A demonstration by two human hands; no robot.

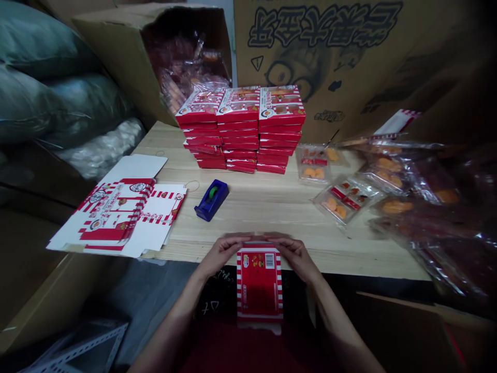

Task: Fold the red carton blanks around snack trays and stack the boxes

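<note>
A packing room: stacked red boxes [239,129], cardboard cartons [318,67].

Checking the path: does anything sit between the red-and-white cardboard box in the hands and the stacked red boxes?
Nothing visible between the box and stack; the blue tape dispenser lies left of that line.

Our left hand [221,255] and right hand [297,257] are bare, as are both forearms, and a dark red garment [240,349] shows near, between them.

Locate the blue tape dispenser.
In the head view, the blue tape dispenser sits on the wooden table, right of the flat carton blanks, near the stacked red boxes.
</note>
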